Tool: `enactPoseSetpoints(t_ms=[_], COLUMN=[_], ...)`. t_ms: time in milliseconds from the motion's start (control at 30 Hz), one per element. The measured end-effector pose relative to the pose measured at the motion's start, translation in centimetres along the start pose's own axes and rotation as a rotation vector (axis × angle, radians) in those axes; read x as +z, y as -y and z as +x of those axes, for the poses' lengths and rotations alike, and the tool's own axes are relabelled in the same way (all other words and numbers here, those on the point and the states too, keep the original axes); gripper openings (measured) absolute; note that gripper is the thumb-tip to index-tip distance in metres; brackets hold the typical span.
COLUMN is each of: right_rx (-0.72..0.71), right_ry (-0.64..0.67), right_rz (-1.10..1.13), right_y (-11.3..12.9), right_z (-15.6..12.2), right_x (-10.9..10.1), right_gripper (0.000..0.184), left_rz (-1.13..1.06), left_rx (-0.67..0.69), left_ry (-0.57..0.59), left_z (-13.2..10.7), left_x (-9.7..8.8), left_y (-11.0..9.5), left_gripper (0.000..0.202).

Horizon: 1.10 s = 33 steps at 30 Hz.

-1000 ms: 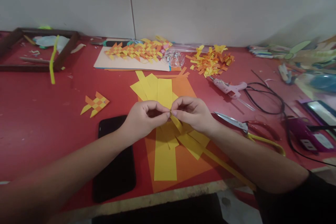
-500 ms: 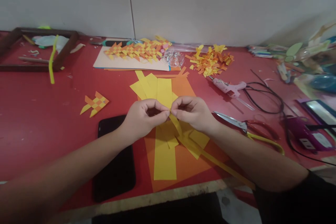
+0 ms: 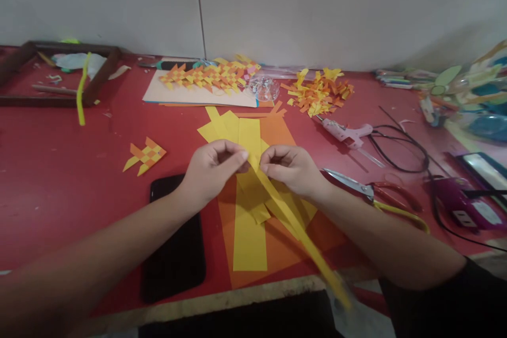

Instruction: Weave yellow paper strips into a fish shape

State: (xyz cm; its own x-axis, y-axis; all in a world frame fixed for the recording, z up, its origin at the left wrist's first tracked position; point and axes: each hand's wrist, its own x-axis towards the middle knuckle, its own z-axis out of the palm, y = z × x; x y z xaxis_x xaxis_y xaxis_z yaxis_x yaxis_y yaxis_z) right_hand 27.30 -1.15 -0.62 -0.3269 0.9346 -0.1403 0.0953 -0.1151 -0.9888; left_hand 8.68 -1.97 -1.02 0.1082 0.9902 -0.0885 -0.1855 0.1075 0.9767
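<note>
A long, narrow yellow paper strip [image 3: 295,219] runs from between my fingertips down to the right, and its blurred far end hangs past the table edge. My left hand [image 3: 219,169] pinches the strip's upper end between thumb and forefinger. Close beside it, my right hand [image 3: 291,169] is closed in a pinch at the strip's edge; the exact contact is small and hard to see. Under both hands lie wider yellow paper strips [image 3: 250,245] crossed over orange paper sheets [image 3: 283,243]. A woven orange and yellow paper fish [image 3: 149,156] lies to the left.
A black phone [image 3: 174,253] lies under my left forearm. Scissors [image 3: 356,187], a pink glue gun [image 3: 346,132] and its cable are at the right. Behind are woven fish on a pad [image 3: 158,94], a pile of paper scraps [image 3: 319,92] and a brown frame [image 3: 59,101].
My fingertips have moved slightly apart, the left hand shifting up and left. The strip's free end has swung down and away from my right forearm.
</note>
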Motion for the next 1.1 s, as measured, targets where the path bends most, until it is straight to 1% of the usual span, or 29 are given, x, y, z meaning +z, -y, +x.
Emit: enactPoseSetpoints(t_ms=[67,100,133,167,200,333,367,433,533,800,900,1000,1100], right_rx=[0.033,0.049,0.063,0.068,0.062,-0.031,-0.055,-0.095,-0.127,-0.087,-0.084,-0.085,-0.093], right_ry=[0.039,0.052,0.055,0.046,0.028,-0.037,-0.036,-0.015,0.007,-0.031,-0.038,-0.041,-0.038], right_rz=[-0.012,-0.017,-0.013,0.005,0.04,0.213,0.212,0.166,0.109,-0.004,-0.029,-0.037,-0.033], right_y=[-0.3,-0.5,-0.7,-0.8,-0.9,-0.9,-0.9,-0.9,-1.0,-0.4,-0.3,-0.1,0.0], right_z=[-0.1,-0.1,-0.1,0.0,0.0,0.2,0.2,0.2,0.1,-0.1,-0.1,-0.2,-0.2], right_x=[-0.1,-0.1,-0.1,-0.1,-0.1,-0.1,-0.1,-0.1,0.0,0.1,0.2,0.4,0.4], right_gripper=[0.008,0.009,0.01,0.011,0.012,0.018,0.019,0.017,0.015,0.022,0.021,0.016,0.013], left_rz=[-0.133,-0.172,-0.186,-0.171,-0.133,0.101,0.146,0.212,0.27,0.339,0.343,0.329,0.284], left_rx=[0.009,0.011,0.009,-0.002,-0.015,-0.036,-0.034,-0.032,-0.017,0.009,0.009,0.032,0.075], left_ry=[-0.162,-0.216,-0.24,-0.219,-0.171,0.085,0.127,0.173,0.191,0.198,0.203,0.18,0.129], left_z=[0.7,1.0,1.1,1.1,1.0,0.1,-0.1,-0.2,-0.3,-0.3,-0.3,-0.4,-0.5], left_x=[-0.3,-0.4,-0.5,-0.5,-0.5,-0.2,-0.1,-0.1,-0.1,-0.2,-0.1,-0.1,-0.1], left_y=[0.0,0.1,0.1,0.1,0.2,0.2,0.2,0.1,-0.1,-0.1,-0.1,-0.2,-0.3], left_gripper=[0.02,0.02,0.021,0.021,0.022,0.02,0.019,0.018,0.017,0.016,0.015,0.015,0.015])
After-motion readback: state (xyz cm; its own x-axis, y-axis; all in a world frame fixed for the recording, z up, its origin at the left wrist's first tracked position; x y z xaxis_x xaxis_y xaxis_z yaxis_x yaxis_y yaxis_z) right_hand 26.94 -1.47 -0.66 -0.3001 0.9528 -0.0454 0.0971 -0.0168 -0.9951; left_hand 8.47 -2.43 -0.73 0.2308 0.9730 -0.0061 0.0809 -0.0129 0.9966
